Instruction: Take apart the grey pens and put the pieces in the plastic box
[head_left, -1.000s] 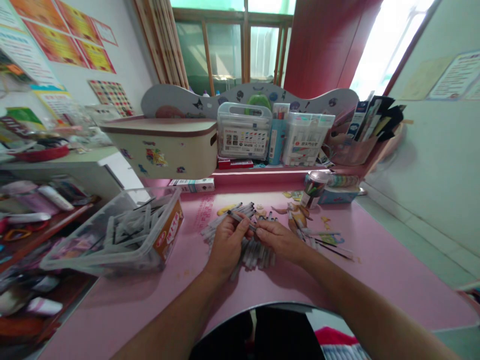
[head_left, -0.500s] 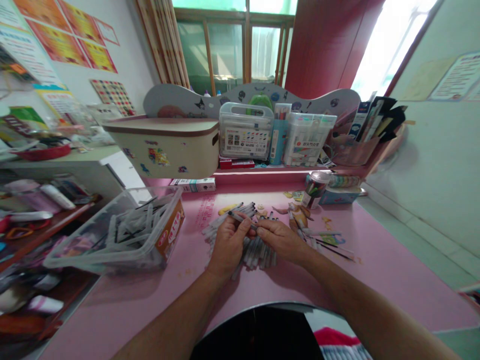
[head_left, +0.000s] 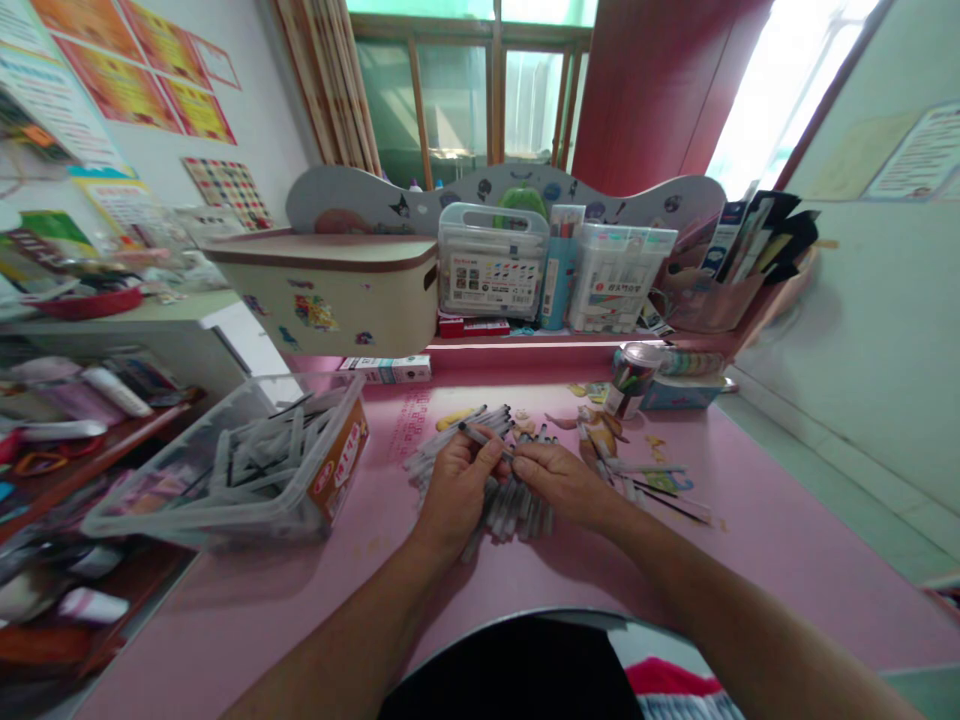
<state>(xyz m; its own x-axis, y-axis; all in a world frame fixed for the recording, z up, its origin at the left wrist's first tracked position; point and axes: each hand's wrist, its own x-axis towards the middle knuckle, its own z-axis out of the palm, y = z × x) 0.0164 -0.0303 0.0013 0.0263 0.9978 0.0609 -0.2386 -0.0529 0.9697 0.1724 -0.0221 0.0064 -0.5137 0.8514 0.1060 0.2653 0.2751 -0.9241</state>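
Both my hands meet over a pile of grey-white pens (head_left: 517, 508) on the pink desk (head_left: 600, 592). Closed fingers of my left hand (head_left: 459, 490) hold one pen (head_left: 475, 433), its dark end pointing up and left. My right hand (head_left: 556, 478) pinches that pen's other end, which the fingertips mostly hide. More pens fan out beyond and below the hands, several with dark tips. To the right of my right hand lie a few thin dark sticks or pens (head_left: 667, 492).
At left stands a clear plastic bin (head_left: 247, 525) with translucent pieces inside. A lidded cream box (head_left: 337, 300), marker cases (head_left: 491, 265) and a pen holder (head_left: 705, 300) line the raised shelf. A clear jar of pens (head_left: 630, 380) stands beside a blue box (head_left: 681, 392).
Almost nothing differs. Both hands keep hold of the pen over the pile, and the camera view has shifted very slightly.
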